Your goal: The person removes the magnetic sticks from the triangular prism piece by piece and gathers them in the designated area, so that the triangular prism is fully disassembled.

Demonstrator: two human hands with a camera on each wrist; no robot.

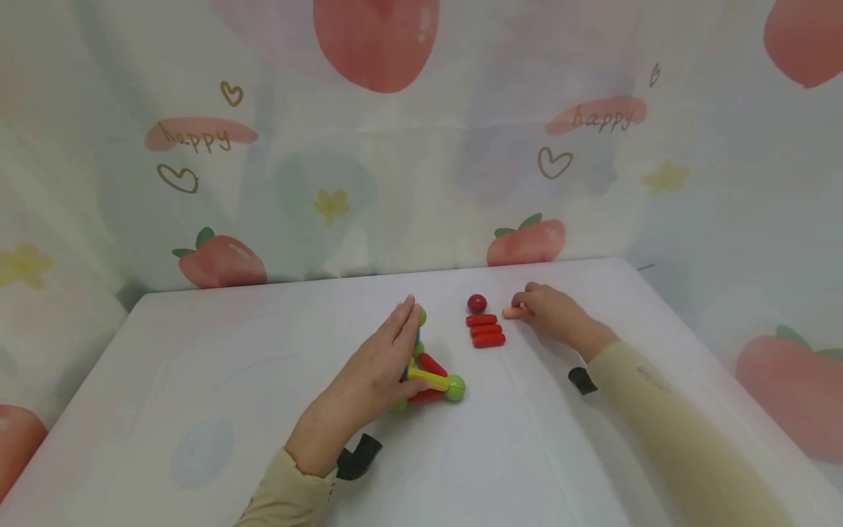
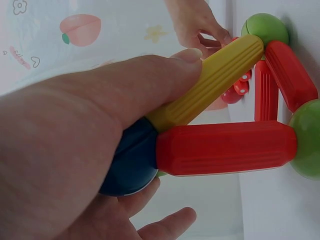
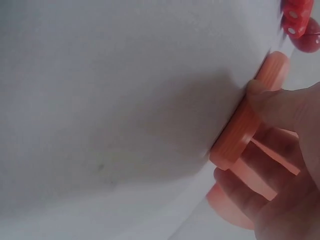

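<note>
My left hand (image 1: pixel 372 373) holds a magnetic building frame of coloured rods and balls on the table. In the left wrist view its thumb lies on a yellow rod (image 2: pixel 215 82), and a blue ball (image 2: pixel 131 162) sits in the crook of the hand. A red rod (image 2: pixel 225 148) runs from the blue ball to a green ball (image 2: pixel 306 140); another green ball (image 2: pixel 266 29) tops the yellow rod. Part of the frame is hidden behind the hand. Farther right, my right hand (image 1: pixel 553 313) pinches an orange rod (image 3: pixel 242 127) at the tabletop, thumb on one side and fingers on the other.
Between the hands, three red rods (image 1: pixel 486 331) lie side by side, with a red ball (image 1: pixel 477 304) just behind them. The white table (image 1: pixel 217 395) ends at a printed cloth backdrop (image 1: pixel 408 183). Dark straps (image 1: pixel 358 457) show at both wrists.
</note>
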